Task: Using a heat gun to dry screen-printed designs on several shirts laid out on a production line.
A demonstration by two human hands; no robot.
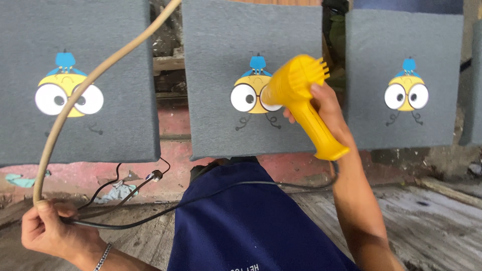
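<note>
Right hand (325, 108) clamped on yellow heat gun (301, 95), nozzle hiding middle print (249, 93).

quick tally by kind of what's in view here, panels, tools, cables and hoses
grey felt panels with a cartoon print: 3, plus the edge of another at the far right
yellow heat gun in the right hand: 1
beige hose in the left hand: 1
black cables: at least 2
total: 7
</note>
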